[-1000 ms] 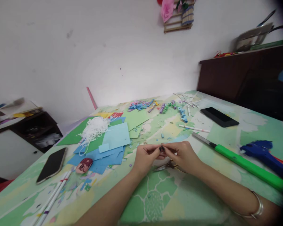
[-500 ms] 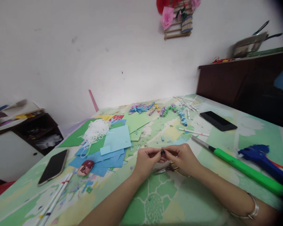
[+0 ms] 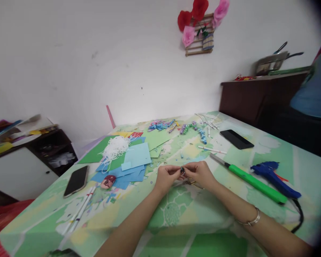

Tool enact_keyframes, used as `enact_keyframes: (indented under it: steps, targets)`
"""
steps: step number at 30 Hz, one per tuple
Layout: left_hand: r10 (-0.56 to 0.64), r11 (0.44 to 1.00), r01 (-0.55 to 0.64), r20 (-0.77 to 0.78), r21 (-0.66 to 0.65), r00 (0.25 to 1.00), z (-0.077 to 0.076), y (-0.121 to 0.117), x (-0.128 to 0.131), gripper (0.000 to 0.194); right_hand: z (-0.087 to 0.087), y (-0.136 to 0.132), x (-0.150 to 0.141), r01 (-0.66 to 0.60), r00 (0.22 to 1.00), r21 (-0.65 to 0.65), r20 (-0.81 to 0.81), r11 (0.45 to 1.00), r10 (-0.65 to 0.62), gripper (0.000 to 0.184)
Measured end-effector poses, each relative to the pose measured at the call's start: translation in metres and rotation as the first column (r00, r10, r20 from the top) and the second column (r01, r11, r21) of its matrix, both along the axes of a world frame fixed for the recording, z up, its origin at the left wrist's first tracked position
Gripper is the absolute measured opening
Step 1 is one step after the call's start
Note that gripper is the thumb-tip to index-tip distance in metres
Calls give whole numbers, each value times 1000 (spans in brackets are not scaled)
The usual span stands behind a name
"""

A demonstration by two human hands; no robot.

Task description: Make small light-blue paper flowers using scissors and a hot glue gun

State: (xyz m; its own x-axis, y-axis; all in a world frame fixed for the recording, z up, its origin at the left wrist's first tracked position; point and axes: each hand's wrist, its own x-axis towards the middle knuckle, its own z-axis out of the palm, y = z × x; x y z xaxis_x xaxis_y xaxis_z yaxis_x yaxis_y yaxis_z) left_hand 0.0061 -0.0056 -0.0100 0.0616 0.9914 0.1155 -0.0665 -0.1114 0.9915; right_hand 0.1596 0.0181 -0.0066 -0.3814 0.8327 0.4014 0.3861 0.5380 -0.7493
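Observation:
My left hand [image 3: 167, 176] and my right hand [image 3: 199, 172] meet over the middle of the green patterned table [image 3: 198, 217]. Both pinch a tiny dark rolled piece [image 3: 182, 171] between their fingertips, just above the tabletop. Scissors [image 3: 188, 183] lie partly hidden under my right hand. A silver bangle [image 3: 250, 219] sits on my right wrist.
Blue and green paper sheets [image 3: 135, 159] with a heap of white string [image 3: 114, 147] lie to the left. Nearby are a phone [image 3: 76, 180], pens [image 3: 80, 211], a green-handled knife [image 3: 251, 181], a blue glue gun [image 3: 274, 175], a second phone [image 3: 237, 139] and rolled paper curls [image 3: 188, 127]. A person in blue [image 3: 314, 89] stands at far right.
The head view has pulled back and tilted up, showing more wall and table. My hands stay together, still pinching the small dark piece.

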Motion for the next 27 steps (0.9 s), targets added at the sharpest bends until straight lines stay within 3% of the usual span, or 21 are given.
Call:
enact_keyframes:
  steps: [6, 13, 20, 27]
  targets:
    - [-65, 998, 65, -10, -12, 998, -1, -18, 0, 24, -7, -15, 4, -84, 992, -165, -102, 983, 68, 22]
    - [-180, 981, 177, -27, -73, 983, -7, -46, -2, 29, -20, -47, 6, -168, 953, -380, -298, 909, 52, 22]
    - [-196, 981, 193, -106, -32, 975, -12, -58, -4, 25, -24, -62, 6, -184, 938, -433, -345, 883, 26, 22]
    - [-99, 993, 109, -198, 41, 975, -15, -58, -1, 14, -23, -61, 7, -215, 951, -399, -294, 891, 98, 23]
